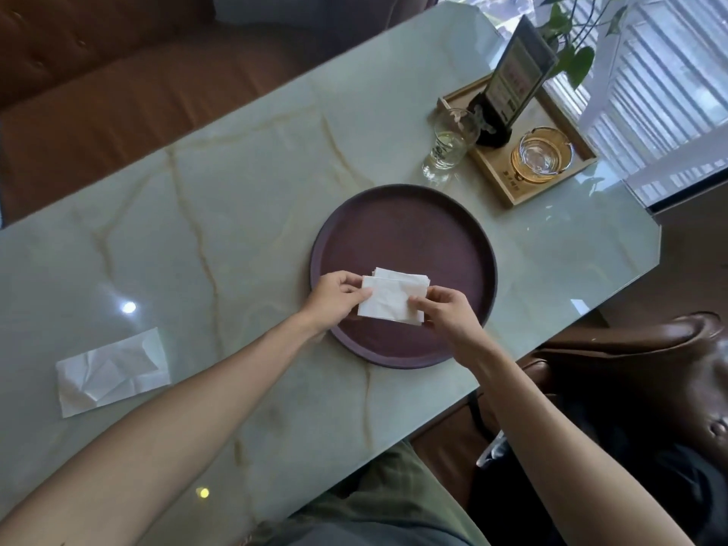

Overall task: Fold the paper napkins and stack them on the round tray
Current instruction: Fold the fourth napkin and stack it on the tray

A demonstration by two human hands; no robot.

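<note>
Here both hands [335, 297] [445, 309] pinch folded napkin [388, 303] edges over tray [413, 230].

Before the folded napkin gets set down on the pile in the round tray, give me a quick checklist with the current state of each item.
1. Folded napkin held at both ends, by left hand and right hand: ok.
2. Napkin positioned over the round tray: ok.
3. Stack of folded napkins already in the tray, showing just behind the held one: ok.
4. Held napkin's edges lined up with the stack: not ok, it sits offset toward the person.
5. Drinking glass clear of the tray: ok.
6. Unfolded napkin waiting on the table to the left: ok.
</note>
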